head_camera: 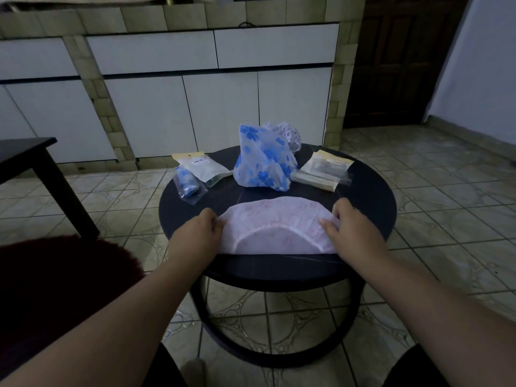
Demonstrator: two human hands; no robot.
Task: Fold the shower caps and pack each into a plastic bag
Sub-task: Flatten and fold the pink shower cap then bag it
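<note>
Plastic bag: holds blue cap | pink cap: both hands' fingers pinch its ends

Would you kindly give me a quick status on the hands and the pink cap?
Left hand and right hand each pinch an end of the pink shower cap. Cap folded flat on table. Nothing in the way.
</note>
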